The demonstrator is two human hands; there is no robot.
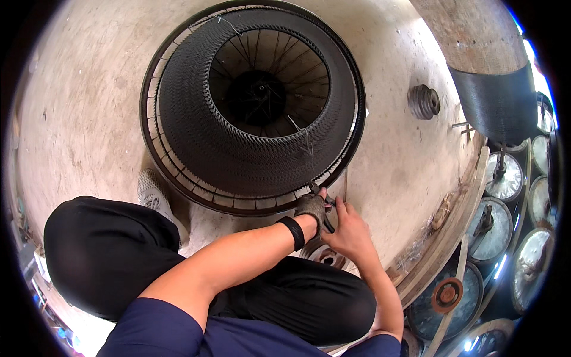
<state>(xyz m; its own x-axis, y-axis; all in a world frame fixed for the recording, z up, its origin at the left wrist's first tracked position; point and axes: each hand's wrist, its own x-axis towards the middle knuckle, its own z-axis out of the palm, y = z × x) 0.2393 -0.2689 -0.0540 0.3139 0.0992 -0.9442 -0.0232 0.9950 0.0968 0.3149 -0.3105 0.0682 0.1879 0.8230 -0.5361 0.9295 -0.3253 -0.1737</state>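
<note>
A large spoked reel (262,212) lies on the floor, bearing a cone-shaped coil (190,119) of black, finely ridged strip. Pale ties show on the coil near its top and its inner edge. At the reel's near right rim, my left hand (310,211), in a grey fingerless glove, is closed with its fingertips by a small dark piece; what it grips is mostly hidden. Close against it, my bare right hand (348,231) curls its thumb and fingers round the dark curved handles of what look like pliers (329,225). Their jaws are hidden between the hands.
A brownish round metal part (324,254) lies under my hands, beside my knee. Farther right stands a grooved metal pulley (423,102). A large cylinder wrapped in dark mesh (496,101) leans in at upper right. Several round drums (491,229) stand behind a wooden beam (452,238).
</note>
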